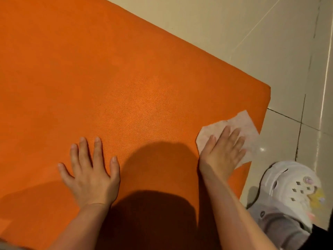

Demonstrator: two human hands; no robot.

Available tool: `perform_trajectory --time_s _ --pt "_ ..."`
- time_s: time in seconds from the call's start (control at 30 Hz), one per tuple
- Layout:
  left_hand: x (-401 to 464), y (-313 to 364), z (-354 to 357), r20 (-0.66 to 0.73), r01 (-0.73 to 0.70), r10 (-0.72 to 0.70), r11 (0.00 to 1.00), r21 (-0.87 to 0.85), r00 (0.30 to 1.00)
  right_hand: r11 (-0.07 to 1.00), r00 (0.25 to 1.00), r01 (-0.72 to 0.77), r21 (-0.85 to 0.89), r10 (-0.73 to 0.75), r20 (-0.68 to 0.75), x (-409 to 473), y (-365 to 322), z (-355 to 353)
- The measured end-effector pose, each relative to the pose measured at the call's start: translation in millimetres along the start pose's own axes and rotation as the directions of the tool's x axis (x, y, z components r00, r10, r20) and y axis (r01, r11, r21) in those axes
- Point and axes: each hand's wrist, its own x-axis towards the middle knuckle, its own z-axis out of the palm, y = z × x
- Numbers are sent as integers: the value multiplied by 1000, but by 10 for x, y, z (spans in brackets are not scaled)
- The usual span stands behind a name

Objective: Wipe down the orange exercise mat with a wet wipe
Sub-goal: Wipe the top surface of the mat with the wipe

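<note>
The orange exercise mat (108, 78) fills most of the head view, its corner at the right. A white wet wipe (239, 123) lies flat on the mat near its right edge, overhanging that edge slightly. My right hand (222, 152) presses on the wipe with straight fingers laid flat. My left hand (90, 172) rests flat on the bare mat, fingers spread, to the left of a dark shadow.
Beige floor tiles (234, 33) border the mat at the top and right. A white clog with charms (292, 186) on a foot stands on the tiles just right of the mat's lower edge. A pale wall base runs along the far right.
</note>
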Motion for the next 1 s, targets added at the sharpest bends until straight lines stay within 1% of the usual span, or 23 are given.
perform_trajectory --time_s 0.03,0.07,0.13,0.17,0.23,0.3,0.33,0.37,0.4,0.43,0.47,0.53,0.63,0.67,0.7,0.73,0.8,0.83,0.87,0.93,0.97,1.0 --pt "4 -3 3 -4 -3 3 1000 -2 1000 999 999 43 -13 -43 18 -214 -162 97" --pt "8 -2 5 -9 -8 8 1000 -3 1000 992 992 123 -16 -123 21 -448 -333 179" --pt "7 -2 14 -26 -21 20 1000 -6 999 940 942 336 -55 -336 10 -901 -636 347" --pt "4 -5 17 -38 -27 26 1000 -11 999 910 913 409 -65 -408 26 -1054 -735 384" --pt "-3 -11 21 -61 -36 35 999 -11 998 871 870 490 -16 -488 73 -1104 -735 404" --pt "-8 -13 18 -65 -30 29 999 -15 997 849 845 527 47 -529 80 -887 -574 369" --pt "-9 -14 14 -61 -29 27 999 -21 998 864 861 502 45 -504 62 -727 -447 346" --pt "-9 -13 12 -58 -30 29 999 -24 998 898 898 439 22 -440 21 -534 -303 305" --pt "-6 -9 8 -56 -30 29 999 -23 998 941 941 339 -5 -339 -6 -319 -164 233" --pt "-5 -6 5 -52 -27 26 999 -22 998 973 974 228 -32 -228 -1 -102 -26 143" --pt "-1 -2 1 -44 -21 19 1000 -24 999 990 991 135 -49 -133 29 104 98 33" --pt "13 -7 -13 -30 -9 8 999 -33 1000 1000 999 -12 -26 13 49 455 233 -163" --pt "11 -13 -4 -31 -17 16 1000 -24 999 979 981 -195 56 194 27 809 131 -281" --pt "9 -15 -3 -39 -22 21 999 -25 999 971 972 -232 54 230 41 845 32 -262" --pt "12 -15 -3 -44 -25 24 999 -26 999 974 974 -222 38 220 52 840 -88 -230" --pt "17 -13 -3 -43 -24 23 999 -24 999 986 985 -162 25 161 60 790 -244 -155" --pt "24 -13 -3 -32 -14 13 1000 -20 999 998 997 58 -14 -57 55 542 -627 80" --pt "30 -11 -5 -33 -10 10 1000 -18 999 984 984 177 -31 -177 19 362 -856 187" --pt "33 -4 -6 -38 -9 8 1000 -17 999 964 964 264 -26 -264 -14 168 -1091 278" --pt "30 15 -10 -48 -7 6 1000 -12 999 895 895 446 -23 -446 22 -199 -1463 344" --pt "29 17 -15 -47 -7 7 1000 -9 999 846 843 533 -31 -528 100 -317 -1537 363" --pt "28 18 -16 -44 -8 8 1000 -4 999 782 773 623 -24 -611 172 -344 -1551 374"
